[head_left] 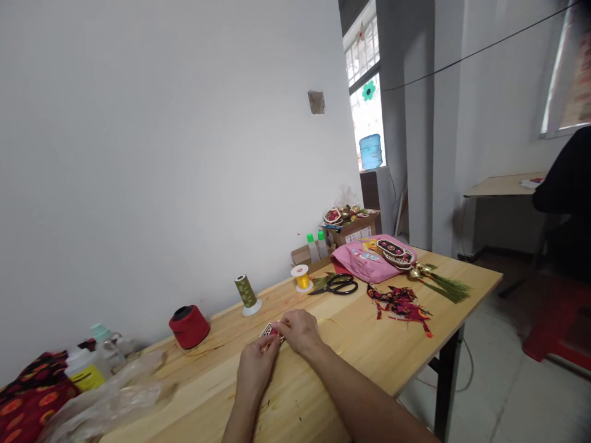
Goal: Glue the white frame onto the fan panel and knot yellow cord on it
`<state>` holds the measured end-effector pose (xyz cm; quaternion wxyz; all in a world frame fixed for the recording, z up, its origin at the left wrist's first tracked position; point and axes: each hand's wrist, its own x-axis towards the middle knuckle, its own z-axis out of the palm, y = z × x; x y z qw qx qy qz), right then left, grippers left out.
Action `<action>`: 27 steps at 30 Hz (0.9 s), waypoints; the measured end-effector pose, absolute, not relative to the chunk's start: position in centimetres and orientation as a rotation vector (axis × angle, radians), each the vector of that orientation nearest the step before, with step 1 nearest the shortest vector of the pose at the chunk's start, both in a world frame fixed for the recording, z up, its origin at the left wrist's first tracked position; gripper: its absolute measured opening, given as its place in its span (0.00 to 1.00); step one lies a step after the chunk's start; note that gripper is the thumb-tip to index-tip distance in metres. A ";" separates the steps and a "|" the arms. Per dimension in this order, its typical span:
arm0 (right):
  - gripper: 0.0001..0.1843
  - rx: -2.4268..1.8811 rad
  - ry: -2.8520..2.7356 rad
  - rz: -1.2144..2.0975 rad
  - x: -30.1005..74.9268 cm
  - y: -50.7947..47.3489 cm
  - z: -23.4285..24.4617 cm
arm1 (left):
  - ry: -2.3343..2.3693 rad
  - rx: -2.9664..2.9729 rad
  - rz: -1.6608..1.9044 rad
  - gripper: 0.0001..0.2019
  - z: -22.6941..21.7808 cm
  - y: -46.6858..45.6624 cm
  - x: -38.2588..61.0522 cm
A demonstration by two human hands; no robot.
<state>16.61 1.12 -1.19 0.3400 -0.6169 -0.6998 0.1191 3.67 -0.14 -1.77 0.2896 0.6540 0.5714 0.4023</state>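
Both of my hands meet over the table around a small dark red ornament (266,330) with a pale patterned edge, mostly covered by my fingers. My left hand (257,364) is closed at its near side, thumb and fingertips pinching it. From the right, my right hand (299,331) bends over the piece, its fingers pressed together on it. A thin yellow cord (333,321) curls out on the table beside the right hand. Bits of yellow-orange thread show at the fingertips; which fingers grip thread cannot be made out.
Behind the hands stand a red thread cone (189,327), a green thread spool (246,291), a yellow cord spool (301,279) and black scissors (338,284). To the right lie fabric scraps (401,306) and a pink bag (360,258) with a tasselled ornament (396,253). Bottles and plastic (108,397) crowd the left.
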 end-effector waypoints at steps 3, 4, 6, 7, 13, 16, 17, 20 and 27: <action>0.21 -1.611 -1.788 0.370 16.7 1.4 -1.6 | 1.514 1.740 1.087 0.19 -1.7 -0.2 3.5; 0.21 -1.607 -1.791 0.377 16.7 1.5 -1.6 | 1.513 1.739 1.089 0.20 -1.7 -0.2 3.5; 0.20 -1.598 -1.797 0.381 16.7 1.6 -1.7 | 1.515 1.737 1.088 0.19 -1.7 -0.1 3.5; 0.20 -1.596 -1.799 0.380 16.7 1.6 -1.7 | 1.516 1.738 1.082 0.19 -1.7 -0.1 3.5; 0.20 -1.595 -1.810 0.326 16.5 1.8 -2.0 | 1.543 1.736 1.069 0.18 -2.0 0.3 3.4; 0.21 -1.569 -1.828 0.301 16.4 2.0 -2.2 | 1.558 1.713 1.065 0.18 -2.0 0.3 3.3; 0.21 -1.567 -1.827 0.301 16.4 2.0 -2.3 | 1.561 1.707 1.054 0.18 -2.0 0.4 3.3; 0.21 -1.565 -1.811 0.315 16.4 2.0 -2.2 | 1.555 1.712 1.026 0.19 -2.0 0.4 3.3; 0.20 -1.540 -1.822 0.368 16.5 1.6 -1.7 | 1.507 1.751 1.042 0.20 -2.2 0.6 3.0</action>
